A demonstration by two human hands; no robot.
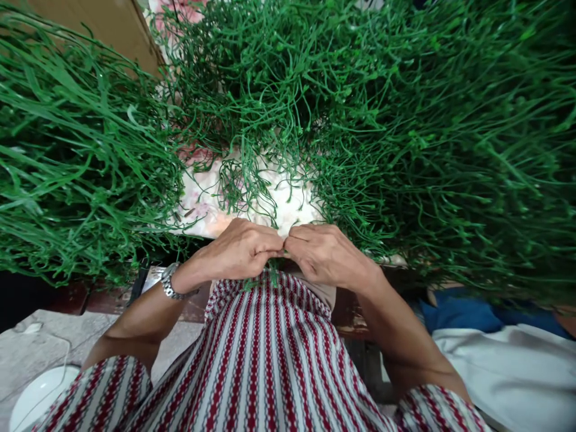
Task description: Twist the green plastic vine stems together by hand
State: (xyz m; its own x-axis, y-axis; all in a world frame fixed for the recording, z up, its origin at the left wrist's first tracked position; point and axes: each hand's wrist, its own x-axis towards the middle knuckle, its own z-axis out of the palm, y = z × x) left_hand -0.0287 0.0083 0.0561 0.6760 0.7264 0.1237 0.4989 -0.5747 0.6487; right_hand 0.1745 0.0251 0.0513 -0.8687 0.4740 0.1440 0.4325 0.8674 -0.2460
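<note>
My left hand [243, 249] and my right hand [324, 255] meet at the table's near edge, both closed, with thumbs and fingertips pinched together. Bits of green flowering chive stems [272, 276] stick out below the fingers, in front of my striped top. How many stems are pinched is hidden by the fingers. Just beyond the hands, loose thin flowering chives [245, 186] with small buds lie scattered on a pale flowered tablecloth [292, 210]. A metal watch [170, 282] is on my left wrist.
Large heaps of green chives rise on the left [81, 156], at the back [288, 72] and on the right [450, 156]. A brown cardboard box [103, 30] stands back left. To the right sits another person in white clothing [508, 372]. A white round object [42, 399] is low left.
</note>
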